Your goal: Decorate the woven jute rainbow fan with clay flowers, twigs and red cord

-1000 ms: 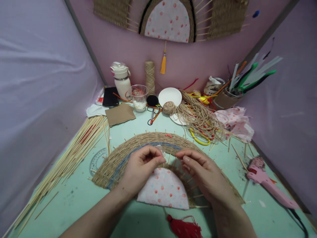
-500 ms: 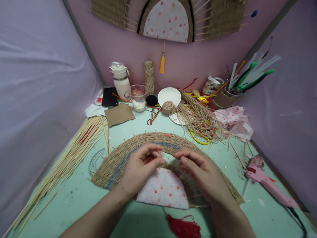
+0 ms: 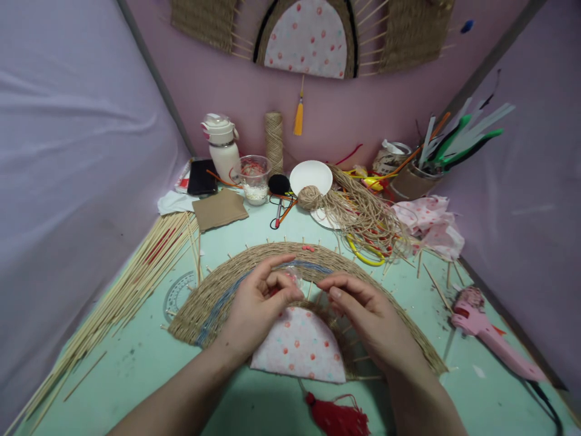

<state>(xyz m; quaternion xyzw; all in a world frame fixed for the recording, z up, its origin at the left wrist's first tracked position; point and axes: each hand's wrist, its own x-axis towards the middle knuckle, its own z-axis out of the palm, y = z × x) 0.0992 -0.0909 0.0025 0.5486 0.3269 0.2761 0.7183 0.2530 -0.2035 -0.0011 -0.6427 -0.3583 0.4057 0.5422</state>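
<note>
My left hand (image 3: 261, 297) is closed, thumb against the bent fingers with the index finger raised, round a small clear plastic bag (image 3: 294, 276) with red bits showing. Opposite it, my right hand (image 3: 358, 306) pinches thumb and index finger together; whatever is between them is too small to make out. Both hands hover over a woven twine fan (image 3: 254, 257) with a blue band and stick ribs. A half-round of dotted fabric (image 3: 297, 351) lies at its centre. Small pink pieces (image 3: 308, 247) rest on the upper weave. Below the fabric hangs a red tassel (image 3: 336, 415).
Many thin sticks (image 3: 131, 284) and a protractor (image 3: 179, 293) lie left. A pink glue gun (image 3: 494, 345) lies right. Behind are a white bottle (image 3: 223, 154), a clear cup (image 3: 254, 181), a twine spool (image 3: 273, 142), a loose twine heap (image 3: 363, 212) and a tool can (image 3: 415, 178).
My left index finger has lifted away from the thumb, and more of the clear bag shows behind it. My right hand has hardly moved.
</note>
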